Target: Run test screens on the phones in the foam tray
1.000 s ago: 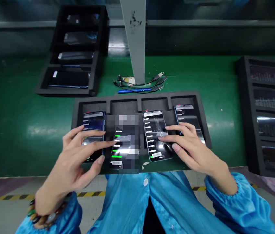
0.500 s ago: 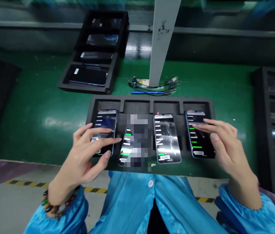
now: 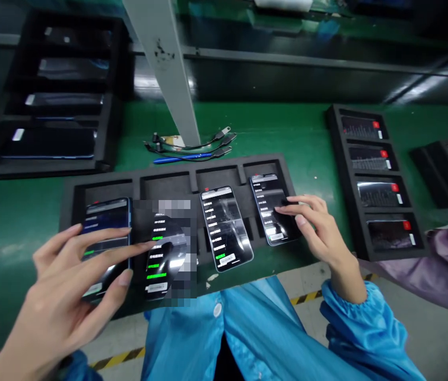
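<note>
Four phones with lit list screens lie in a row on a black foam tray [image 3: 165, 188]. My left hand [image 3: 71, 286] spreads over the leftmost phone [image 3: 107, 211], partly hiding it. Its index fingertip reaches the left edge of the second phone [image 3: 162, 259], whose screen shows green bars and is partly pixelated. Untouched by either hand, the third phone [image 3: 226, 225] leans askew, a green bar near its bottom. My right hand [image 3: 319, 227], fingers extended, has a fingertip at the screen of the rightmost phone [image 3: 268, 198]. Neither hand grips anything.
Short black cables [image 3: 203, 145] and a blue pen [image 3: 182, 158] lie behind the tray, by a grey post [image 3: 168, 69]. A phone-filled tray [image 3: 108, 164] stands back left. Another tray [image 3: 346, 185] with phones is at right, near a purple sleeve [image 3: 438, 264].
The view has swung right, so the tray and cables appear further left. Green bars on the rightmost phone's screen no longer show. My left index fingertip now overlaps the second phone's edge.
</note>
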Available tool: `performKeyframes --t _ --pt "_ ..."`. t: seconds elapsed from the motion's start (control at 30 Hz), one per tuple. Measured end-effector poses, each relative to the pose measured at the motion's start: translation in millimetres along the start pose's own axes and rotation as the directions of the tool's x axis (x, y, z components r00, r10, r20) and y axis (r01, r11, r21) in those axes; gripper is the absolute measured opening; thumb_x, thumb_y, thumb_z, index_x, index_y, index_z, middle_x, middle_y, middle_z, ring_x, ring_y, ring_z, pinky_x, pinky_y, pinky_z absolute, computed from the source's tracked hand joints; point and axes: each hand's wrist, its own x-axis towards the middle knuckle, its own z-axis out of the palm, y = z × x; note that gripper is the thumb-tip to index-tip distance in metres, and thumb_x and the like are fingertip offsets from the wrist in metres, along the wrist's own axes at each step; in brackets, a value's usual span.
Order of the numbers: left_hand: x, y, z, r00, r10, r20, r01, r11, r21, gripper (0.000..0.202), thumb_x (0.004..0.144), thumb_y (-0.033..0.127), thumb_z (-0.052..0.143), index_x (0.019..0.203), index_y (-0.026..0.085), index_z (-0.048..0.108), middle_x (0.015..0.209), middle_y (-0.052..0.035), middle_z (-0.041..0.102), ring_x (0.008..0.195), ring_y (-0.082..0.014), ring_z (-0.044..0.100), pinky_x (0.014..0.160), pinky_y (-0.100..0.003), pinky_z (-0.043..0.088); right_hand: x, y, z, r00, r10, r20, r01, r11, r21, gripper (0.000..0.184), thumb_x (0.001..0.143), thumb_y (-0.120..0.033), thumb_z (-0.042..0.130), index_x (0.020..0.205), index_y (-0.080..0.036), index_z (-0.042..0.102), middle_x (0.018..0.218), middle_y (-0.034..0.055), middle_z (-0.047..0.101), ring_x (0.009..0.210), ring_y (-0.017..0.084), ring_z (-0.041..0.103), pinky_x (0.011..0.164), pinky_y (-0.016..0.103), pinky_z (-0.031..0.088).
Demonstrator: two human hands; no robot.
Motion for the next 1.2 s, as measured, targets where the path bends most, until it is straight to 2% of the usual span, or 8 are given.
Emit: performKeyframes --t 0.2,0.4,0.6,0.77,0.9,1.0,1.1,1.2 --pt "6 5 1.5 1.000 0.001 0.027 0.000 1.000 -0.013 0.057 0.087 0.039 0.065 0.135 0.068 0.071 0.117 0.0027 0.081 0.122 -0.0409 0.075 0.133 -0.069 0.031 -6 1 0 1.000 -0.015 0.017 0.015 1.000 0.023 0.036 0.118 -0.033 0.047 0.140 -0.033 0.076 0.139 0.0048 0.079 0.143 0.031 0.065 0.125 0.057 0.038" --pt "15 12 1.5 0.999 0.033 0.043 -0.035 0.999 0.040 0.045 0.094 0.034 0.065 0.133 0.053 0.074 0.120 -0.0010 0.080 0.127 -0.0374 0.074 0.134 -0.066 0.030 -1 5 1 0.999 -0.005 -0.045 0.007 0.999 0.036 0.039 0.118 -0.036 0.044 0.144 -0.033 0.074 0.140 0.0060 0.080 0.147 0.032 0.062 0.124 0.059 0.040" --pt "18 9 5.0 0.991 0.111 0.080 -0.119 0.988 0.103 0.037 0.100 0.026 0.062 0.135 0.035 0.072 0.126 -0.0066 0.078 0.131 -0.0335 0.072 0.135 -0.063 0.030 1 6 3 1.000 0.011 -0.023 -0.010 1.000 0.030 0.041 0.117 -0.037 0.044 0.145 -0.035 0.074 0.143 0.0058 0.079 0.148 0.035 0.062 0.124 0.061 0.042" --pt "24 12 3.8 0.982 0.158 0.107 -0.169 0.981 0.096 0.039 0.100 0.027 0.063 0.138 0.033 0.071 0.128 -0.0045 0.081 0.134 -0.0319 0.071 0.136 -0.059 0.029 -1 10 1 1.000 0.012 0.004 -0.012 1.000 0.008 0.041 0.117 -0.036 0.044 0.147 -0.035 0.073 0.146 0.0059 0.077 0.149 0.036 0.061 0.126 0.063 0.039" --pt "29 15 2.4 0.982 0.129 0.138 -0.142 0.985 0.094 0.042 0.099 0.030 0.063 0.140 0.037 0.070 0.132 -0.0042 0.081 0.136 -0.0342 0.071 0.135 -0.063 0.032 15 -11 5 0.999 -0.025 0.035 0.027 0.999 -0.032 0.039 0.117 -0.034 0.044 0.146 -0.034 0.072 0.146 0.0075 0.075 0.151 0.035 0.059 0.125 0.063 0.037" --pt "33 14 -1.9 0.983 0.108 0.146 -0.128 0.982 0.138 0.040 0.101 0.031 0.061 0.139 0.038 0.070 0.132 -0.0055 0.080 0.138 -0.0348 0.069 0.134 -0.065 0.032 38 -40 20 0.981 -0.121 0.152 0.122 0.992 -0.002 0.042 0.118 -0.034 0.043 0.151 -0.030 0.068 0.150 0.0109 0.074 0.154 0.035 0.057 0.125 0.062 0.038" --pt "44 4 -11.8 0.989 0.058 0.139 -0.087 0.972 0.216 0.037 0.105 0.036 0.059 0.139 0.038 0.071 0.131 -0.0067 0.080 0.137 -0.0340 0.069 0.134 -0.066 0.032 58 -58 31 0.941 -0.202 0.272 0.202 0.979 0.028 0.042 0.118 -0.032 0.042 0.153 -0.027 0.065 0.151 0.0107 0.075 0.157 0.034 0.055 0.128 0.062 0.036" --pt "70 -16 -22.4 0.986 0.008 0.167 -0.055 0.959 0.278 0.035 0.110 0.044 0.052 0.138 0.035 0.071 0.128 -0.0079 0.081 0.127 -0.0335 0.071 0.128 -0.066 0.039 65 -54 26 0.948 -0.199 0.248 0.200 0.980 0.021 0.042 0.118 -0.032 0.043 0.154 -0.029 0.064 0.154 0.0094 0.073 0.158 0.033 0.055 0.129 0.061 0.037"
